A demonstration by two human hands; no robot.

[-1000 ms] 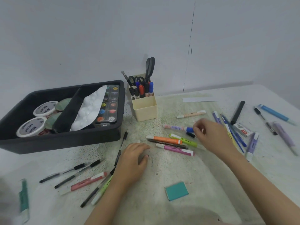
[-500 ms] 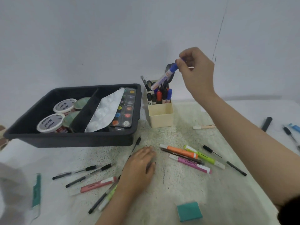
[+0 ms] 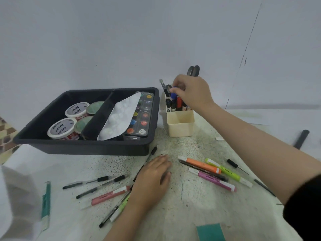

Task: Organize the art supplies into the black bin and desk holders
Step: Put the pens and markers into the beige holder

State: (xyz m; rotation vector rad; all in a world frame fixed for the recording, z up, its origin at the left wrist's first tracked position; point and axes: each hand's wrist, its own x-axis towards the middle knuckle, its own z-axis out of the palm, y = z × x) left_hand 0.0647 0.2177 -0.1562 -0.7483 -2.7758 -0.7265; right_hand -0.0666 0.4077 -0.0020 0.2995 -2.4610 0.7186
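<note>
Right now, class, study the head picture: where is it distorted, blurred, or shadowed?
Head view: wide-angle distortion bows the black bin and tilts the beige holder; the left edge, with a white shape, is blurred; light is soft and even, only a faint shadow beneath the left hand.

You have one bin (image 3: pixel 83 146) holding four tubs (image 3: pixel 61 127), one paint set (image 3: pixel 145 117) and one white palette (image 3: pixel 119 119). One holder (image 3: pixel 180 126) stands beside it. On the counter (image 3: pixel 191 214) lie three highlighters (image 3: pixel 201 165) grouped at right and one teal pad (image 3: pixel 210 232).
</note>
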